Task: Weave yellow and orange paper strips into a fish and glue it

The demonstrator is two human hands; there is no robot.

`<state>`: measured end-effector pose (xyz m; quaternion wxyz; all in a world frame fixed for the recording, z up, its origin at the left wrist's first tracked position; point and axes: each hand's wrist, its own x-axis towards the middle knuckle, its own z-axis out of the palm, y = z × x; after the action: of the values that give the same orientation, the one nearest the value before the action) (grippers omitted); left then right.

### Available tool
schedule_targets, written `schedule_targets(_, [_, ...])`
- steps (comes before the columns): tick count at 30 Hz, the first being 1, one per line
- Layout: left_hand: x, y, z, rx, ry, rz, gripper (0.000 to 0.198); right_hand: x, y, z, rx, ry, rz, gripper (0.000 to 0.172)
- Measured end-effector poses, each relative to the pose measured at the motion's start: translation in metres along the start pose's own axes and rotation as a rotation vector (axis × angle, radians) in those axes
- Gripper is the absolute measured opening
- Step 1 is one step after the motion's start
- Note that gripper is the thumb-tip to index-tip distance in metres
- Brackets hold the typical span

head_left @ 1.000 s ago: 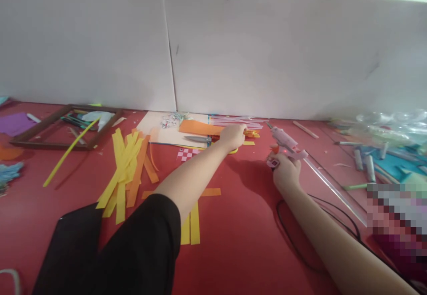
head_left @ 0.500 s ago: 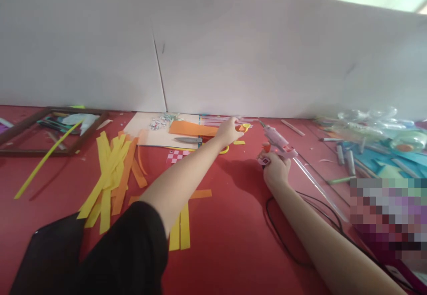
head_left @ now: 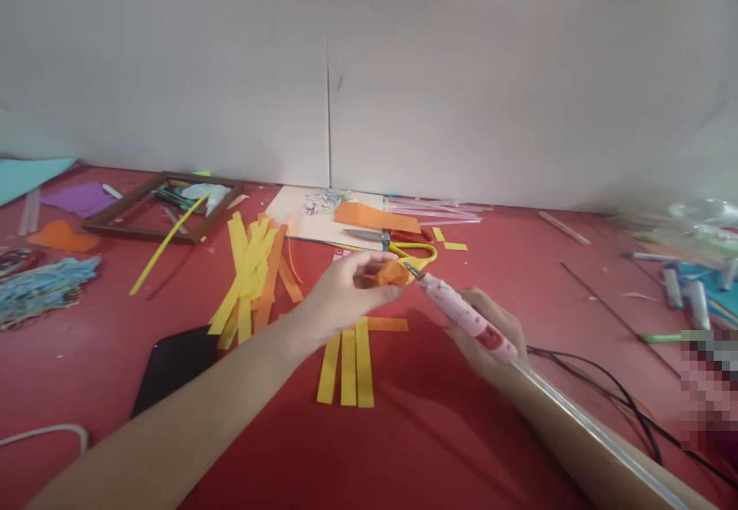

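Note:
My left hand (head_left: pixel 346 291) pinches a small orange felt-like piece (head_left: pixel 392 273), which looks rolled or folded, above the middle of the table. My right hand (head_left: pixel 490 329) is wrapped round a pink glue gun (head_left: pixel 461 310) with a long clear glue stick (head_left: pixel 588 425) coming out of its back. The gun's metal nozzle (head_left: pixel 413 270) points left and is at the orange piece; whether it touches I cannot tell. Just beyond my left hand lie yellow-handled scissors (head_left: pixel 418 248) and a flat orange strip (head_left: pixel 377 216).
Yellow strips (head_left: pixel 247 264) lie piled left of my hands, with more yellow strips (head_left: pixel 349 368) nearer me. A dark phone-like slab (head_left: pixel 173 364) and a brown frame (head_left: pixel 144 233) are on the left. The gun's black cable (head_left: pixel 605 379) loops at right. A white board (head_left: pixel 461 95) stands behind.
My left hand has drawn back from beside the scissors with the orange piece. The glue gun has swung nearer, its nozzle now at that piece. The view has turned left.

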<state>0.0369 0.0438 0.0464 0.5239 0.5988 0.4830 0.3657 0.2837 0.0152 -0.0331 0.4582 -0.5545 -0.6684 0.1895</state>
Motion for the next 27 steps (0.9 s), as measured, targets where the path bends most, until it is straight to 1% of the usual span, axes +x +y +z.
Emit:
schedule_targets(1, [-0.004,0.0,0.001,-0.005,-0.018,0.013,0.038,-0.001,0.0,0.001,-0.04,-0.024,-0.045,0.019])
schedule_targets(2, [-0.006,0.0,0.003,-0.02,-0.032,0.022,0.038,-0.001,-0.001,0.001,-0.056,-0.021,-0.104,0.02])
schedule_targets(4, [-0.006,-0.002,0.005,-0.082,-0.065,0.014,0.043,0.0,-0.001,0.002,-0.143,0.003,-0.281,0.022])
schedule_targets(6, [-0.003,-0.005,0.006,-0.205,-0.1,-0.024,0.049,0.003,-0.001,0.002,-0.236,0.023,-0.439,0.022])
schedule_targets(7, [-0.002,-0.007,0.006,-0.3,-0.113,-0.054,0.049,0.004,-0.002,0.002,-0.266,0.024,-0.49,0.022])
schedule_targets(10, [0.001,-0.013,0.003,-0.642,-0.14,-0.166,0.036,0.005,-0.005,0.002,-0.29,0.025,-0.523,0.02])
schedule_targets(12, [0.002,-0.015,0.001,-0.786,-0.153,-0.202,0.028,0.005,-0.006,0.003,-0.296,0.027,-0.535,0.02])
schedule_targets(14, [0.002,-0.017,0.001,-0.812,-0.164,-0.198,0.029,0.005,-0.009,0.003,-0.288,0.018,-0.557,0.022])
schedule_targets(20, [0.002,-0.021,0.004,-0.775,-0.154,-0.215,0.047,0.005,-0.015,0.001,-0.24,-0.047,-0.625,0.025])
schedule_targets(22, [0.002,-0.022,0.005,-0.783,-0.196,-0.19,0.047,0.005,-0.015,0.0,-0.215,-0.068,-0.656,0.027])
schedule_targets(24, [0.001,-0.022,0.006,-0.804,-0.262,-0.167,0.044,0.005,-0.014,-0.001,-0.186,-0.084,-0.69,0.031])
schedule_targets(27, [0.001,-0.023,0.007,-0.838,-0.325,-0.169,0.04,0.006,-0.013,-0.002,-0.157,-0.103,-0.708,0.033])
